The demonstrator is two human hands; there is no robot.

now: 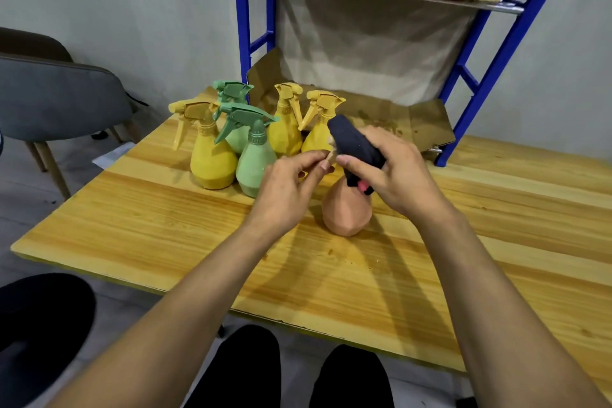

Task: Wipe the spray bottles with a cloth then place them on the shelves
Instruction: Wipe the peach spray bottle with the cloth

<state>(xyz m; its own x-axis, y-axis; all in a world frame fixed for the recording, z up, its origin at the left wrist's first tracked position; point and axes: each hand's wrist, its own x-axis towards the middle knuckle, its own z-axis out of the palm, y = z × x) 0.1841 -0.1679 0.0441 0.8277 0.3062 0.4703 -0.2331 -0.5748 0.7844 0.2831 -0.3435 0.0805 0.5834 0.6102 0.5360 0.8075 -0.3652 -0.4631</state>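
Note:
A pink spray bottle stands on the wooden table in front of me. My right hand grips a dark cloth wrapped over the bottle's spray head. My left hand pinches the pale trigger tip sticking out beside the cloth. Behind them stand three yellow bottles and two green bottles in a cluster. The blue shelf frame rises behind the table with cardboard on its levels.
A grey chair stands to the left of the table. Cardboard lines the lower shelf right behind the bottles. A dark stool sits at the lower left, and my dark-clad knees show under the table's near edge.

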